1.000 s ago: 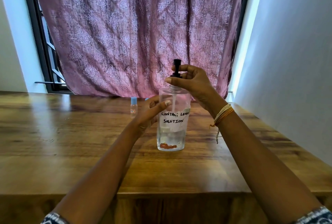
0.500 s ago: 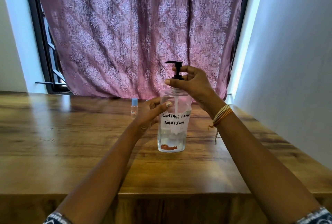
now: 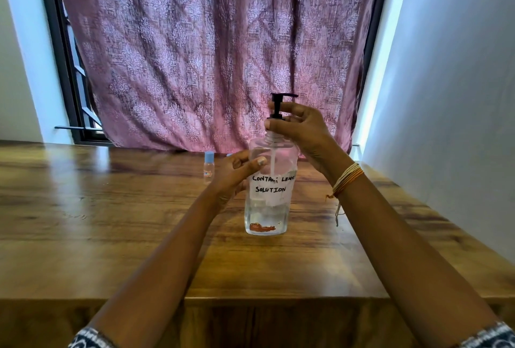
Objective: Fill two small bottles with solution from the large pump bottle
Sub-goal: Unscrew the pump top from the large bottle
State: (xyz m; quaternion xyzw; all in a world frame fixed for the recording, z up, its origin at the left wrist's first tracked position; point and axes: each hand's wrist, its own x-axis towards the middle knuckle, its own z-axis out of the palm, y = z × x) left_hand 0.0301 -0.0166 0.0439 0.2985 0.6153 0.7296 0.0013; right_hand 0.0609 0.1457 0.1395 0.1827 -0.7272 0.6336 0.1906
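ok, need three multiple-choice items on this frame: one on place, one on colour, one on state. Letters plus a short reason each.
1. Where does the small bottle stand?
A. On the table behind the left hand
B. In the right hand
C. On the floor

2. What colour is the pump on the large bottle?
A. White
B. Black
C. Blue

3. What is the right hand doing?
A. Lying flat on the table
B. Hanging idle
C. Gripping the bottle's collar just below the pump

Answers:
1 A, it stands on the wooden table beyond the left hand.
2 B, the pump head and stem are black.
3 C, thumb and fingers curl round the collar while the left hand holds the body.
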